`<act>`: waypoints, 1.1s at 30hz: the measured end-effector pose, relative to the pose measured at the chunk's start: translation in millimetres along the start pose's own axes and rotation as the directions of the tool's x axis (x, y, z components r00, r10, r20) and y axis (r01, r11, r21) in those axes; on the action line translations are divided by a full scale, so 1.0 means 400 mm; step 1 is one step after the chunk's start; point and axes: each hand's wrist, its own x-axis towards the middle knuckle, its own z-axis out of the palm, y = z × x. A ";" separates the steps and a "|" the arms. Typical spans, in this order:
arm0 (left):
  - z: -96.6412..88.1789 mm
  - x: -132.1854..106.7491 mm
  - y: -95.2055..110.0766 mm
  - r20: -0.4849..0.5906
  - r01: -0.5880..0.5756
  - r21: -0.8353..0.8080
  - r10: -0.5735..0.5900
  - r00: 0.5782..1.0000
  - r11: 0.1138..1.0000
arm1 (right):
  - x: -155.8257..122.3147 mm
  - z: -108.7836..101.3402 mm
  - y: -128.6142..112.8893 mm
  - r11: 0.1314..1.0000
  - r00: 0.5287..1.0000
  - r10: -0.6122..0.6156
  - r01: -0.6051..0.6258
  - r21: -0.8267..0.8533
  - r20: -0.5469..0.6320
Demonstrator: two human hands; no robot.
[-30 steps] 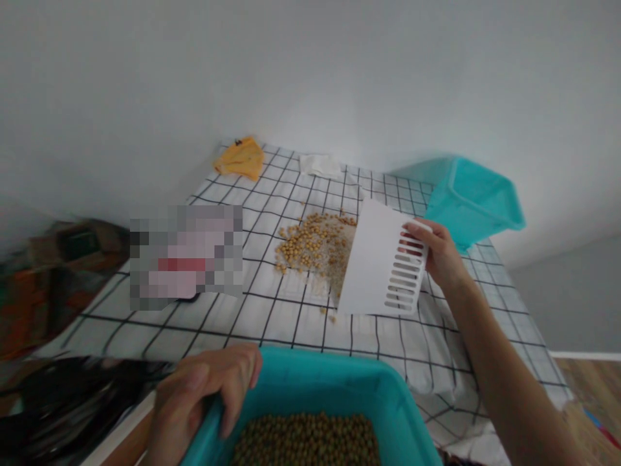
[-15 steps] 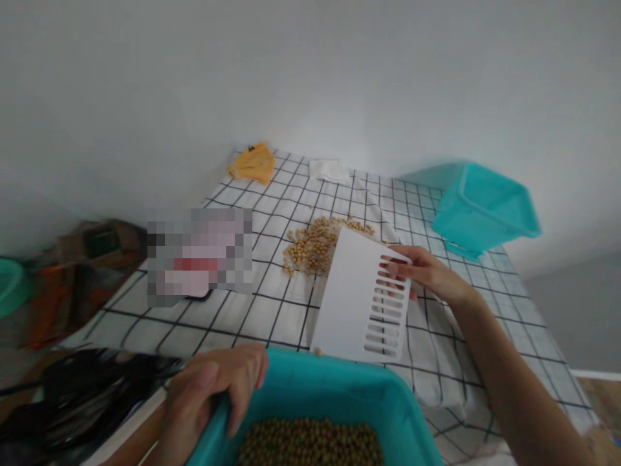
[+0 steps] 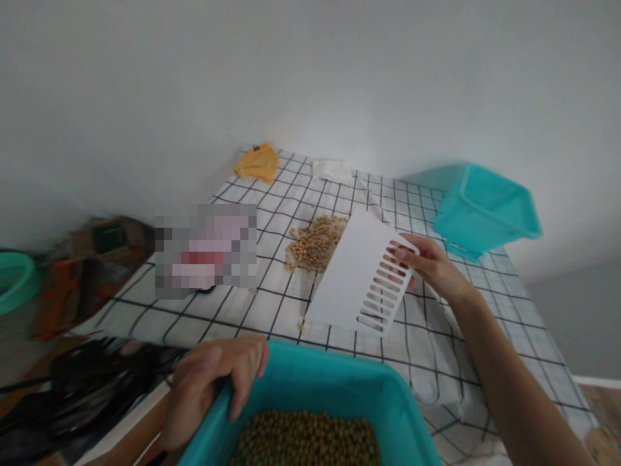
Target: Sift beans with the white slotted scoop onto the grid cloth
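Observation:
My right hand (image 3: 431, 262) is closed on the slotted end of a white plastic board (image 3: 347, 275), holding it at a slant over the table. The board's left edge covers part of a pile of yellowish dried beans (image 3: 313, 243), which look like soybeans. A loose bean (image 3: 301, 327) lies by the board's lower corner. My left hand (image 3: 220, 382) is wrapped over the left rim of a teal plastic bin (image 3: 339, 359) at the table's near edge. Many darker-looking beans (image 3: 310, 440) fill the visible bottom of this bin.
A checked cloth (image 3: 272, 255) covers the table. At the right stands a tilted teal container (image 3: 485, 210). A yellow cloth item (image 3: 259, 163) and a folded white tissue (image 3: 332, 170) lie at the back. Left is a blurred-out pink object (image 3: 208, 249); below it, black plastic (image 3: 107, 375).
My right hand has moved the white board away from the bin and toward the back, turning it a little. My left hand stays on the bin's rim. The view has shifted slightly.

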 end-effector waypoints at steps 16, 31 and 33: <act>0.015 0.010 0.006 -0.038 -0.014 0.001 0.014 0.999 1.000 | 0.011 0.050 0.025 0.992 0.983 0.066 -0.083 0.095 0.170; -0.007 0.020 0.007 0.067 -0.017 0.043 0.014 0.998 0.999 | 0.014 0.001 -0.012 0.992 0.937 -0.040 0.080 0.099 -0.348; -0.009 0.021 0.006 0.082 -0.019 0.045 0.015 0.996 0.999 | 0.016 -0.002 -0.003 0.994 0.944 -0.011 0.047 0.102 -0.329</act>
